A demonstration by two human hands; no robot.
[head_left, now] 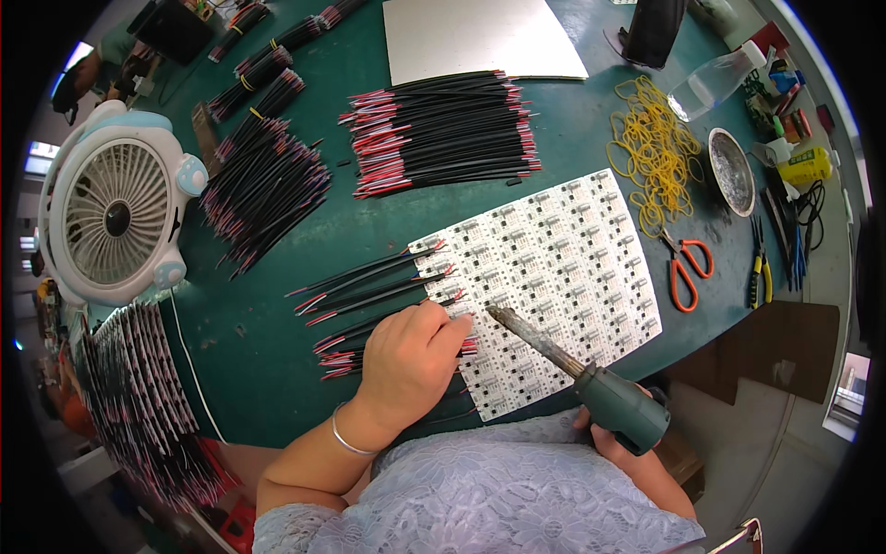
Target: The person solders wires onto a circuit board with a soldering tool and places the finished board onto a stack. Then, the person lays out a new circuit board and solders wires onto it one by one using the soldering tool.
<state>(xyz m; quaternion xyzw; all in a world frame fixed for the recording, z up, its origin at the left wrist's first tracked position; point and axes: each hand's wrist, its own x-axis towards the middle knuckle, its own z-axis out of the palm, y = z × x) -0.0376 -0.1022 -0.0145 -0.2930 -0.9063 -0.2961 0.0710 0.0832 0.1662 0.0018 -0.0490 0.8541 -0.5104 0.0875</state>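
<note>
Dark green desk [277, 369]: white round fan [115, 217] far left of the left hand [411, 355], whose grip pins black-and-red wires [369, 295] onto the white LED circuit panel [563, 277]. Right hand [623, 443] grip wraps the green-handled soldering iron [572, 365]; orange scissors [688, 268] beyond.

— What am I seeing of the person from up here?

— Two bare forearms coming in from the near edge, no sleeves on them that I can make out. The left hand [413, 355] has a thin silver bangle [349, 443] round the wrist. I see no rings or gloves.

— And the right hand [616, 441]?

— Mostly hidden; I can't tell if anything is worn there.

— Clothing?

— A pale lilac-grey top [498, 499] with a lace flower pattern, filling the near middle of my view.
</note>
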